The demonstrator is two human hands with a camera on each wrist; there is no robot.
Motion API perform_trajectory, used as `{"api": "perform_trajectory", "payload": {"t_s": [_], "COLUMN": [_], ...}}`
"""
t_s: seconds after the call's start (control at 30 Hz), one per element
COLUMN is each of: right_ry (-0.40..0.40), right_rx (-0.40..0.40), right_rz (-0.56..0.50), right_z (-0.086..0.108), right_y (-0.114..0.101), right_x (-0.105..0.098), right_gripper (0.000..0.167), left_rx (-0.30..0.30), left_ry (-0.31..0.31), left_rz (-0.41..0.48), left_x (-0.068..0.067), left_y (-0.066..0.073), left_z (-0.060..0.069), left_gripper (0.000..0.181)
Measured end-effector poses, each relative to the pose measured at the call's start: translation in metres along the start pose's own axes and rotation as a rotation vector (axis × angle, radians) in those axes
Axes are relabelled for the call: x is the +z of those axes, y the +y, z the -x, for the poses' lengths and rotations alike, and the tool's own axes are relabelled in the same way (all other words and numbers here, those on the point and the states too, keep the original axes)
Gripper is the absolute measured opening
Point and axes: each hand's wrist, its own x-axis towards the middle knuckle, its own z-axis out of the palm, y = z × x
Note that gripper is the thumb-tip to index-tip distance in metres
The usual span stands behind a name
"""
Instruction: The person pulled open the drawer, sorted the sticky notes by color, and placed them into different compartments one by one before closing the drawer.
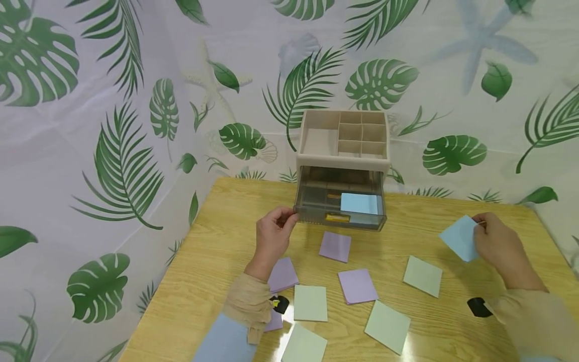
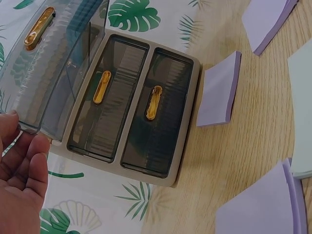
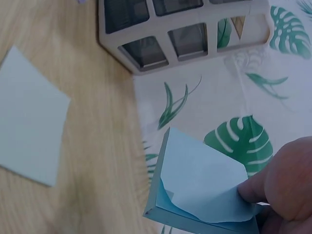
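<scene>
Drawer (image 1: 313, 214), pulled out, has its corner pinched in the left hand (image 1: 273, 236); the right hand (image 1: 499, 245) pinches a blue sticky-note pad (image 1: 461, 239).

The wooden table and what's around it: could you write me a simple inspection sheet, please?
Surface: wooden table, light-grained, shiny in spots.
Job's things: organizer with its top drawer pulled out, a blue pad inside; purple pads and green pads lie on the table.
Clutter: nothing seen.
Hands: left hand pinches the drawer's front corner; right hand holds a second blue pad.
Cables: nothing seen.
Surroundings: leaf-patterned covering behind the table and to its left.
</scene>
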Motion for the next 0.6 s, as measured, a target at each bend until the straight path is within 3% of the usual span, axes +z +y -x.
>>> {"api": "perform_trajectory", "payload": {"t_s": [0.27, 0.6], "right_ry": [0.037, 0.124], "right_rx": [-0.075, -0.151], "right_rz": [0.011, -0.008], "right_z": [-0.013, -0.017], "right_y": [-0.032, -0.073], "right_x": [-0.006, -0.019], "right_gripper": [0.041, 0.039], "left_rx": [0.004, 0.022], "left_ry": [0.007, 0.017], "left_rz": [-0.006, -0.004], "left_x": [0.0, 0.0], "left_y": [-0.001, 0.0], "left_z": [0.001, 0.001], "left_gripper": [0.012, 0.011]}}
